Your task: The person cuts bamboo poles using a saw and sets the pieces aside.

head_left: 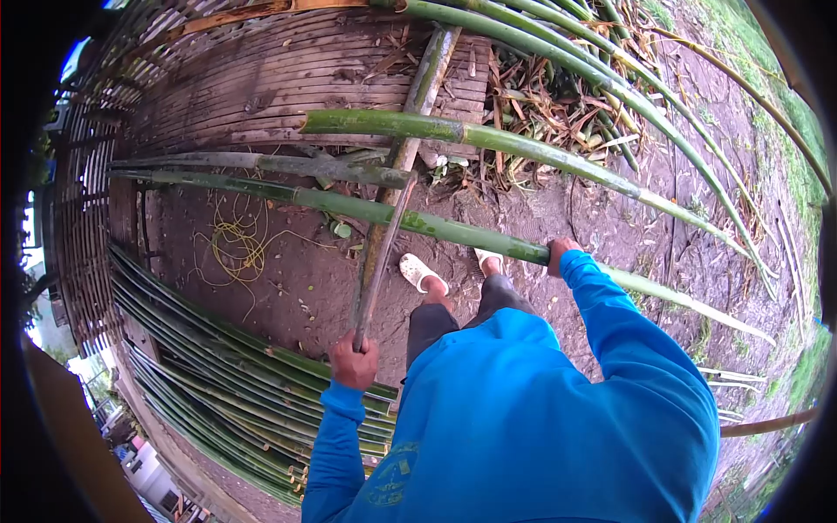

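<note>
My left hand (353,362) is closed around the lower end of a long narrow tool (394,231), which reaches up beside a wooden support pole (425,83). My right hand (563,253) grips a long green bamboo pole (436,227) near its middle. That pole crosses the view from the slats at the left to the ground at the right and passes at the tool and the support pole. Above it, another green bamboo pole (532,150) lies across the support pole. A greyish pole (349,169) ends close to the tool's upper end.
A stack of cut bamboo (235,375) lies at the lower left. Yellow cord (237,248) is tangled on the muddy ground. A slatted platform (288,74) stands at the top, beside dry husks (558,113). More long poles (645,105) extend at the upper right.
</note>
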